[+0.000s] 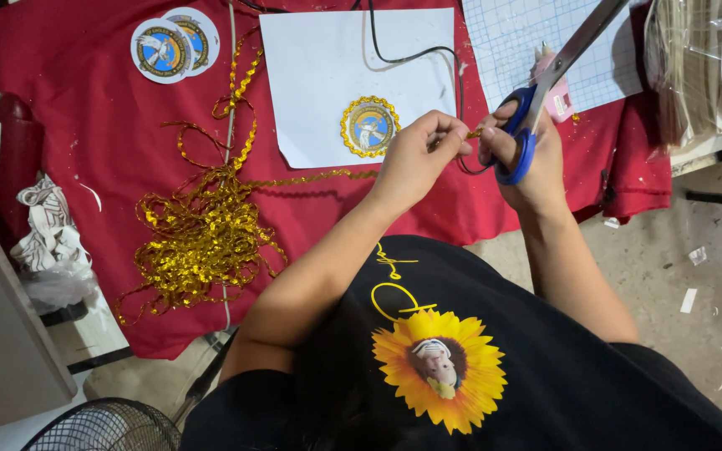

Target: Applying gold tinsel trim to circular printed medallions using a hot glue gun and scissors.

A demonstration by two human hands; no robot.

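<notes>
Pinching a short end of gold sequin trim (471, 134) between thumb and fingertips: left hand (418, 159), closed on it, held above the near edge of the red tablecloth (102, 125). Just to the right, almost touching, right hand (526, 163) clamped through the blue loops of a pair of scissors (545, 83), thumb in the upper loop, fingers wrapped through the lower. Trim end lying directly between the two hands, running roughly left to right; scissor blades pointing up and away to the right, long axis steeply diagonal, tips cut off by the top edge. Hard to tell whether the blades stand apart or together, and whether the trim lies between them: knuckles hide the crossing. Trailing left from the pinch, the same gold trim across the cloth to a tangled heap (202, 238) well apart. Beyond the hands, a white sheet (327, 50) bearing a round badge edged in gold (369, 125); farther left, two plain round badges (173, 46) overlapping. Black cable (415, 54) looping over the sheet. Behind the scissors, a pink object (557, 96), mostly hidden, unclear what. Grid-ruled mat (520, 33) at top right.
</notes>
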